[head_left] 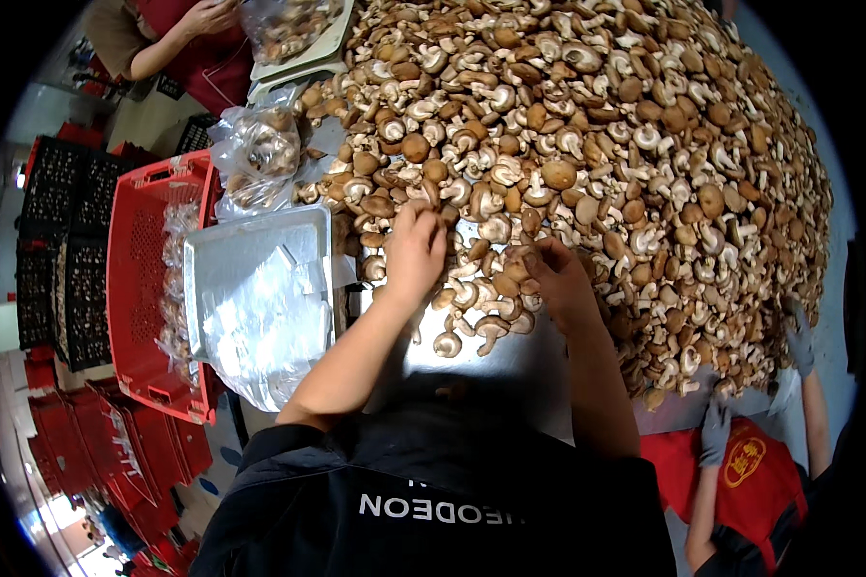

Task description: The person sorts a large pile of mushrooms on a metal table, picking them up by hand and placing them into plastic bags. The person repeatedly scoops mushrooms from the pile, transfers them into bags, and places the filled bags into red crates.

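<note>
My left hand (416,252) reaches into the near edge of a large heap of brown mushrooms (664,173), its fingers curled down; what they grip is hidden. My right hand (558,279) pinches a brown mushroom (515,264) a little to the right. Loose mushrooms (486,327) lie between and below my hands on the bare metal tabletop (433,375). Left of my left hand is a metal tray (250,298) with pale sheets on it, beside bagged mushrooms (265,154).
A red crate (140,288) with bags stands at left, with stacked black crates (67,250) and red crates (115,452) beyond. A co-worker's hand (207,17) is by a scale (293,67) at upper left. Another co-worker's gloved hands (714,433) work at lower right.
</note>
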Tool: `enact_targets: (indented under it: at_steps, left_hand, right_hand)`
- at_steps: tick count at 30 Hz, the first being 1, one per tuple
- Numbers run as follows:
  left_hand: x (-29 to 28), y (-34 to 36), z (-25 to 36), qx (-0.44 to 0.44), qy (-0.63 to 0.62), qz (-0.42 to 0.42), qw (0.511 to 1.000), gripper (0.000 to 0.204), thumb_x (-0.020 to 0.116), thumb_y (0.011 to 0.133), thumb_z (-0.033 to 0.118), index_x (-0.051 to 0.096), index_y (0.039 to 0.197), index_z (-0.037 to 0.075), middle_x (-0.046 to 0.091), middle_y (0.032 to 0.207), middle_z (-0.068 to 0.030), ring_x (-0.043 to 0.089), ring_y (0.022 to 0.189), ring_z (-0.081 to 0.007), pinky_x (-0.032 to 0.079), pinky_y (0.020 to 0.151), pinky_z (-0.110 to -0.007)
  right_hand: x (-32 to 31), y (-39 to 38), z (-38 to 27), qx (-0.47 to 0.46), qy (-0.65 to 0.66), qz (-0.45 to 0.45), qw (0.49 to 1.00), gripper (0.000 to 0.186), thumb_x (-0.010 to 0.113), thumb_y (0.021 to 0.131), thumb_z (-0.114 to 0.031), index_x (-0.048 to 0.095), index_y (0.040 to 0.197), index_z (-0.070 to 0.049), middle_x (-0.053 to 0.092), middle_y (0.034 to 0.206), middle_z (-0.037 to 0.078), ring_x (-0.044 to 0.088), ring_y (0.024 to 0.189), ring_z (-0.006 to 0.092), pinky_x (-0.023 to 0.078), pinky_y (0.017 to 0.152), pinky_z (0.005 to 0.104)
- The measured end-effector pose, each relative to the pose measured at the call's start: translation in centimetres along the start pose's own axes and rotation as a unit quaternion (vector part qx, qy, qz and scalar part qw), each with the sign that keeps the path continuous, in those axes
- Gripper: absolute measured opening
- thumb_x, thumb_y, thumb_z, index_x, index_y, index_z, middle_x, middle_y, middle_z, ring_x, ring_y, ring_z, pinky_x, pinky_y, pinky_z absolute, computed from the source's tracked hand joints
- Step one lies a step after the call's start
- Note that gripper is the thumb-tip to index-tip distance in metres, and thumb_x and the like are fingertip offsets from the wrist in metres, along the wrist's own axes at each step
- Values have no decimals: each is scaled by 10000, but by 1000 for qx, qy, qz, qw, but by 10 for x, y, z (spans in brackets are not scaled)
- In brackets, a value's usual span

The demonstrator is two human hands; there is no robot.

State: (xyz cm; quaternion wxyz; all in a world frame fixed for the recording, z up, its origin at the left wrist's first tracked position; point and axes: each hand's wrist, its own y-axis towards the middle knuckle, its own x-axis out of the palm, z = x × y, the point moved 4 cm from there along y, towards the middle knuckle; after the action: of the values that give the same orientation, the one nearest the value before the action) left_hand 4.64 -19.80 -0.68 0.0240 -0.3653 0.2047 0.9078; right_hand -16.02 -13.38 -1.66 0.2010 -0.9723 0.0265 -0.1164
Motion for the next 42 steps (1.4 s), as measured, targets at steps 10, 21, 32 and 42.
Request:
enact_targets:
  at_steps: [10,21,32,42]
  left_hand:
    - [-11,-95,35,96,-17,-186,978,165,605,732,25,598,897,35,601,989,-113,490,1095,-350,408,928,-415]
    - [24,78,16,87,233,-167,954,740,548,817,517,334,1395,108,386,1396,-150,328,1305,-337,216,1084,-484]
    - [38,-47,44,110,153,-164,968,387,640,758,299,603,1105,132,446,1261,-184,377,1216,-366,300,1005,-476]
    - [102,18,76,193,295,-115,929,364,607,768,180,578,1122,101,476,1258,-153,360,1247,-325,211,1065,-498]
  right_hand:
    - [24,-79,-5,-76,158,-109,979,363,522,858,43,473,1215,-1,535,1138,108,556,985,178,481,813,296]
    - [-3,-210,47,115,108,66,985,315,641,799,-137,556,1071,-3,601,906,71,569,802,142,470,731,272]
    - [-155,-373,255,64,370,223,900,271,510,886,-257,528,1095,-86,548,908,22,557,789,184,449,639,315]
    - [-87,-295,144,105,129,243,956,235,534,876,-145,538,1080,-28,555,889,67,540,718,153,457,643,291]
